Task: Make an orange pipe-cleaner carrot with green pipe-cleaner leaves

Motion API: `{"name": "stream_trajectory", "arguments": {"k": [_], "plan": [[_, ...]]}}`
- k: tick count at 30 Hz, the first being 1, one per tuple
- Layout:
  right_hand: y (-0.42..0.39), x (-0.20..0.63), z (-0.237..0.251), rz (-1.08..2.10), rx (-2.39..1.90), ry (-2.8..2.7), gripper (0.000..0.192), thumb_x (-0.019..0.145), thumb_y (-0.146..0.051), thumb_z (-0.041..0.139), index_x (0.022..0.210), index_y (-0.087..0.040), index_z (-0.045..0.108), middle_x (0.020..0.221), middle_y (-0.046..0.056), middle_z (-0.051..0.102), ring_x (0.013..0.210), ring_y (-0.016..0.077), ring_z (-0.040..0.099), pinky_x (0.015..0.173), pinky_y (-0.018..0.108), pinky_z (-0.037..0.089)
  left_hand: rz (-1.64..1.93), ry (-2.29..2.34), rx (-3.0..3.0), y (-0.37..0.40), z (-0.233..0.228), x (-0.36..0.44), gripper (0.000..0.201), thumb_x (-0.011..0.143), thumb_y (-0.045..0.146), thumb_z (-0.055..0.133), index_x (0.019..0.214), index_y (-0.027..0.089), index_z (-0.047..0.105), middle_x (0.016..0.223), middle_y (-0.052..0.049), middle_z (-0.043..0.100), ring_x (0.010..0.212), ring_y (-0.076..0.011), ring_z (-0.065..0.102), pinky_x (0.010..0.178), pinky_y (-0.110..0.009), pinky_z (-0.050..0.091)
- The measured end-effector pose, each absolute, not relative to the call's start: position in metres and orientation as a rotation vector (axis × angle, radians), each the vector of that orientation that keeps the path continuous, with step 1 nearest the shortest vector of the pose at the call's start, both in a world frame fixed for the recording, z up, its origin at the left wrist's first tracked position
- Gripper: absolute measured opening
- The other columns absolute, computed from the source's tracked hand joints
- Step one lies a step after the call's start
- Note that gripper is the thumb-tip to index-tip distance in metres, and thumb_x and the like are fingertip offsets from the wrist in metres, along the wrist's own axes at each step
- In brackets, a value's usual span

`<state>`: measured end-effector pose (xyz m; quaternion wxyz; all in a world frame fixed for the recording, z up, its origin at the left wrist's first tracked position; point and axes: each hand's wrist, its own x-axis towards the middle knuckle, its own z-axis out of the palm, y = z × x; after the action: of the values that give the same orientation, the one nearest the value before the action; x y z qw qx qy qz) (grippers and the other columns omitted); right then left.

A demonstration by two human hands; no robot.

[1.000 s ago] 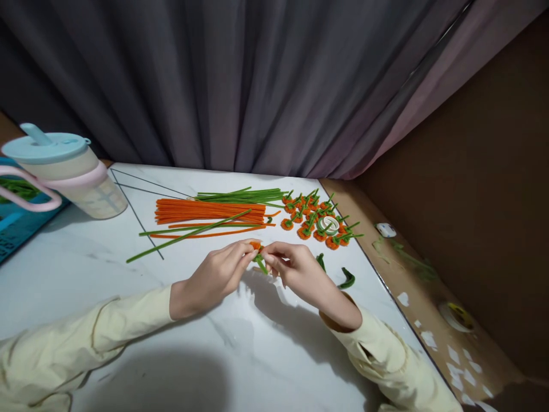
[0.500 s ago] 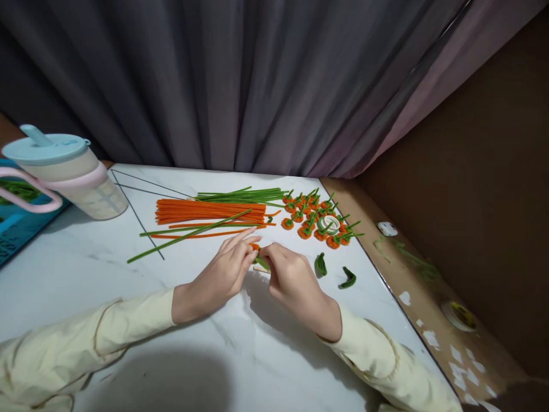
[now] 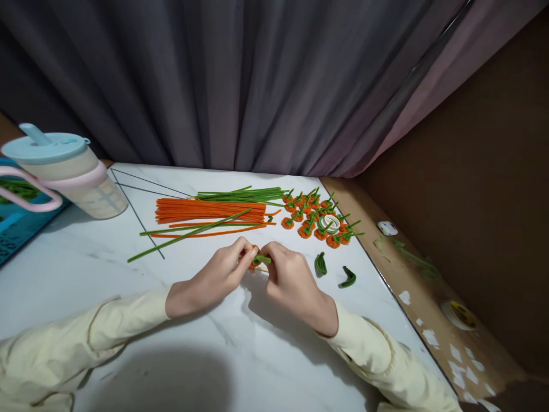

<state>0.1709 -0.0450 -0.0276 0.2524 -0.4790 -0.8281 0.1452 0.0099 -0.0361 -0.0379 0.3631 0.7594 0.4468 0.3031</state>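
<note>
Between my two hands is a small orange pipe-cleaner pumpkin (image 3: 256, 260) with a green stem that points right. My left hand (image 3: 218, 272) pinches its left side between thumb and fingers. My right hand (image 3: 294, 280) is closed at its right side, fingertips on it; part of the piece is hidden by the fingers. Beyond the hands lie a thick bundle of orange pipe cleaners (image 3: 210, 211) and a few loose green pipe cleaners (image 3: 189, 236). Several finished pumpkins (image 3: 305, 230) of the same kind stand to the right, with a roll of tape (image 3: 330, 223) among them.
A lidded tumbler (image 3: 81, 177) stands at the left beside a blue tray or screen (image 3: 26, 229). More green pipe cleaners (image 3: 240, 195) lie at the back. Two dark green bent pieces (image 3: 320, 264) rest right of my hand. Paper scraps (image 3: 431, 339) lie past the table's right edge.
My left fingers, spread before, have curled into a pinch, and the left hand has shifted slightly left. The pumpkin's green stem now shows more clearly, pointing right.
</note>
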Motion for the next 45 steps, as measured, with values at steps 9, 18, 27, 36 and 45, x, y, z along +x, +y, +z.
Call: {"name": "stream_trajectory", "arguments": {"k": [9,18,27,36,45], "plan": [[-0.035,0.191,-0.01,0.345,-1.095,-2.426,0.017,0.081,-0.003,0.039,0.083,-0.017,0.049,0.077,0.004,0.056,0.065,0.0141,0.05,0.056,0.023,0.036,0.66,0.985,1.393,-0.029,-0.023,0.008,0.028,0.089,0.04,0.045,0.071,0.019,0.043,0.059,0.004,0.058,0.049,-0.0118,0.059,0.055,-0.024,0.045],[-0.039,0.197,-0.001,-0.488,-0.667,-2.699,0.029,0.094,-0.007,0.034,0.081,-0.01,0.06,0.088,0.011,0.062,0.078,0.0182,0.054,0.058,0.027,0.04,0.602,0.883,1.166,-0.028,-0.021,0.008,0.025,0.089,0.032,0.046,0.07,0.016,0.048,0.059,0.001,0.061,0.053,-0.0118,0.059,0.055,-0.023,0.047],[-0.029,0.199,-0.011,-0.564,-0.649,-2.726,0.029,0.094,-0.008,0.031,0.091,-0.006,0.06,0.091,0.014,0.061,0.076,0.0186,0.055,0.057,0.029,0.044,0.61,0.965,1.416,-0.025,-0.024,0.008,0.028,0.094,0.036,0.035,0.076,0.018,0.046,0.068,-0.001,0.061,0.057,-0.0143,0.061,0.054,-0.026,0.049],[-0.035,0.196,-0.008,-0.386,-0.797,-2.719,0.028,0.095,-0.009,0.03,0.083,-0.011,0.056,0.075,0.006,0.054,0.064,0.0147,0.049,0.051,0.027,0.035,0.983,0.826,2.992,-0.028,-0.018,-0.012,0.015,0.092,0.02,0.046,0.097,0.016,0.059,0.101,-0.01,0.067,0.094,-0.0208,0.062,0.08,-0.032,0.047],[-0.04,0.195,-0.007,-0.236,-0.786,-2.779,0.028,0.093,-0.007,0.031,0.079,-0.013,0.054,0.074,0.004,0.052,0.059,0.0131,0.044,0.049,0.027,0.028,0.613,0.631,2.901,-0.024,-0.013,-0.016,0.029,0.096,0.013,0.031,0.092,0.018,0.06,0.086,-0.005,0.068,0.08,-0.0153,0.062,0.079,-0.03,0.046]]}}
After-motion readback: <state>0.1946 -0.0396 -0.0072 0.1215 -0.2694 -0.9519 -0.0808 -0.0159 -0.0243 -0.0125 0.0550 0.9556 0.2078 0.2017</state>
